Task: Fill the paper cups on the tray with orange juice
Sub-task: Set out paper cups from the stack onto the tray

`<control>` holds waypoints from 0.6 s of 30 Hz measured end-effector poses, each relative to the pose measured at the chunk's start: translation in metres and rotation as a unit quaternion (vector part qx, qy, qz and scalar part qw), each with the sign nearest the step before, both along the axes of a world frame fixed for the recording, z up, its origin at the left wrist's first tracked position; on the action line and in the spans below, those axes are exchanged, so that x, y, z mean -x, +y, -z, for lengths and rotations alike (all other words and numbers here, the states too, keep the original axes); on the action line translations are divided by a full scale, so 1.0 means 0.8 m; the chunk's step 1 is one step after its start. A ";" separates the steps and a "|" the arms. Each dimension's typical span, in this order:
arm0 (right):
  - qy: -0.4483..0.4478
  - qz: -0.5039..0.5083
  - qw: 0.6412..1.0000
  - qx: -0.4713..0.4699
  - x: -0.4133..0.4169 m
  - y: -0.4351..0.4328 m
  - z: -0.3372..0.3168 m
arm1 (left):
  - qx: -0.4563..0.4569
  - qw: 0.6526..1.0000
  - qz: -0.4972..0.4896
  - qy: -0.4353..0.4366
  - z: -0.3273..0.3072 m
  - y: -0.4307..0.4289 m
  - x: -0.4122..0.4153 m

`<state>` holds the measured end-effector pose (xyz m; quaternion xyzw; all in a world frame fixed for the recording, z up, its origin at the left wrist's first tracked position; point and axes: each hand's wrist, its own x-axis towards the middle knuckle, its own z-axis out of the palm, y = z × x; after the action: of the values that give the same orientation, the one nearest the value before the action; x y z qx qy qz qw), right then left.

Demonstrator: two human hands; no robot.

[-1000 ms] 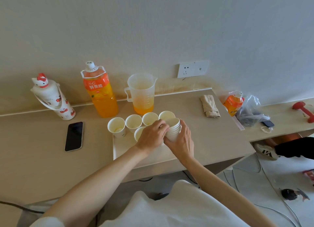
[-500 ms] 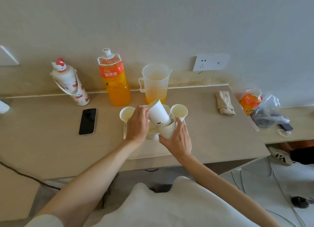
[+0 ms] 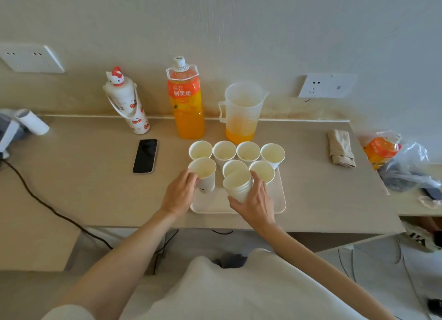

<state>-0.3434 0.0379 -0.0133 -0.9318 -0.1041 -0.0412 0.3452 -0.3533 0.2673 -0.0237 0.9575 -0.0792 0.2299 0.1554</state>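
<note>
Cup off the stack and planted!
Left hand (image 3: 181,193) fingers wrapped the single white paper cup (image 3: 204,173) at the white rectangular plastic tray's (image 3: 275,205) left edge; right hand (image 3: 256,202) fingers gripped the nested white paper-cup stack (image 3: 239,185). No juice poured yet.

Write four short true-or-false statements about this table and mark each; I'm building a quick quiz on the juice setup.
1. The left hand holds a single paper cup. True.
2. The right hand holds the juice bottle. False: it grips a stack of cups; the bottle stands capped near the wall.
3. The jug is full to the brim. False: juice covers only its bottom.
4. The phone lies left of the tray. True.
</note>
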 end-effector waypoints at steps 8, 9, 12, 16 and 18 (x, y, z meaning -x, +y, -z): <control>0.007 -0.014 1.000 -0.007 0.004 -0.008 0.003 | -0.062 0.994 -0.003 0.085 0.019 -0.009 -0.005; 0.009 -0.014 1.000 -0.008 0.005 -0.009 0.003 | -0.063 0.994 -0.001 0.089 0.021 -0.011 -0.006; 0.018 -0.016 1.000 -0.008 0.007 -0.010 0.003 | -0.058 0.993 -0.003 0.098 0.021 -0.017 -0.007; 0.023 -0.019 1.000 -0.009 0.007 -0.012 0.002 | -0.056 0.993 -0.010 0.107 0.026 -0.022 -0.008; 0.024 -0.017 1.000 -0.007 0.006 -0.014 0.002 | -0.035 0.993 -0.021 0.112 0.029 -0.023 -0.009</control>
<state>-0.3481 0.0265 -0.0149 -0.9282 -0.1112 -0.0136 0.3549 -0.3459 0.2492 -0.0473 0.9834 -0.0489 0.1221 0.1249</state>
